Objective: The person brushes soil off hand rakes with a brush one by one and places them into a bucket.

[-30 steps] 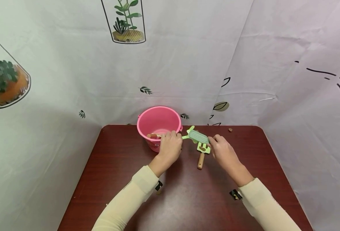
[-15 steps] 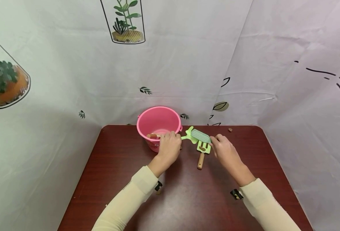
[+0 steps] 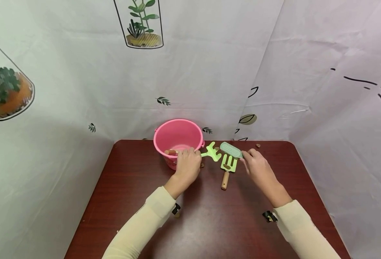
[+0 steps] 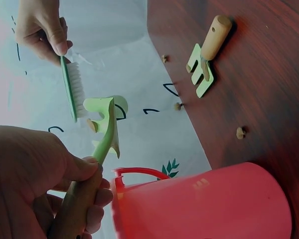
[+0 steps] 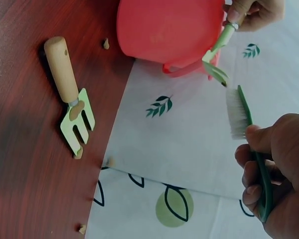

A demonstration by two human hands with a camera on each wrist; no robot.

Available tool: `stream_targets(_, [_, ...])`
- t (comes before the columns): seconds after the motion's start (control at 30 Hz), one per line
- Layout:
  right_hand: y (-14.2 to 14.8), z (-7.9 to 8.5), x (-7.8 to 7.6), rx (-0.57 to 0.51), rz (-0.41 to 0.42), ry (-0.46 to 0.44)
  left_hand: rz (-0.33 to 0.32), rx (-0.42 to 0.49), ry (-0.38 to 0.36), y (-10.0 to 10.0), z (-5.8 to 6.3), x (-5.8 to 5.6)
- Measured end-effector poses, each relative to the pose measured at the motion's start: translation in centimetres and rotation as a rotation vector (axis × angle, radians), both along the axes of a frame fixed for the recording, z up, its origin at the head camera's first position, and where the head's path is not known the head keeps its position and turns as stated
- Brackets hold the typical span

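Note:
My left hand (image 3: 187, 166) grips the wooden handle of a light-green hand rake (image 3: 211, 153), its splayed tines pointing right beside the pink bucket (image 4: 204, 204). In the left wrist view a brown crumb (image 4: 92, 125) clings among the tines. My right hand (image 3: 261, 169) holds a green scrubbing brush (image 3: 231, 150) by its handle. White bristles (image 5: 236, 114) face the rake, with a small gap between them. Below the brush, a green garden fork (image 3: 228, 164) lies on the table, wooden handle toward me and brown bits on its tines.
The bucket stands at the back of the dark red table (image 3: 138, 201), by a printed cloth wall (image 3: 203, 72). Small brown crumbs lie about, one (image 3: 258, 145) at the back edge and another (image 5: 106, 44) near the bucket.
My right hand has drawn the brush to the right, away from the rake; it overlapped the tines before and is now apart. The left hand has barely shifted.

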State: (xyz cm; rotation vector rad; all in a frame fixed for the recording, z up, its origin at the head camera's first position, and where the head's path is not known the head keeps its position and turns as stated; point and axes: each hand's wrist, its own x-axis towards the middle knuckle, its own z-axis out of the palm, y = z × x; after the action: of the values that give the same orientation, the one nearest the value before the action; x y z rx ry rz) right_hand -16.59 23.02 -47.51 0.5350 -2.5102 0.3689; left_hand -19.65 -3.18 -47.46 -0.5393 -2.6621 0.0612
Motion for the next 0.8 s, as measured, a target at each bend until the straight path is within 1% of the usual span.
stream_targets(0.1, [0.2, 0.3, 0.0, -0.015, -0.007, -0.003, -0.005, 0.008, 0.0, -0.1, 0.0, 0.0])
stream_targets(0.27, [0.2, 0.6, 0.0, -0.039, 0.0, 0.016, -0.005, 0.01, 0.002, -0.1, 0.0, 0.0])
stream_targets(0.43, [-0.5, 0.6, 0.1, -0.053, 0.025, 0.025, -0.007, 0.015, 0.001, 0.1, 0.0, 0.0])
stream_targets(0.53, [-1.1, 0.4, 0.2, -0.054, 0.042, 0.015, -0.012, 0.02, -0.001, 0.2, 0.0, 0.1])
stream_targets(0.63, [-1.8, 0.4, 0.2, -0.039, 0.051, -0.003, -0.017, 0.022, -0.001, 0.4, 0.1, 0.2])
stream_targets(0.8, [-2.6, 0.4, 0.2, 0.021, 0.06, -0.025, -0.012, 0.024, 0.0, 0.6, 0.1, 0.2])
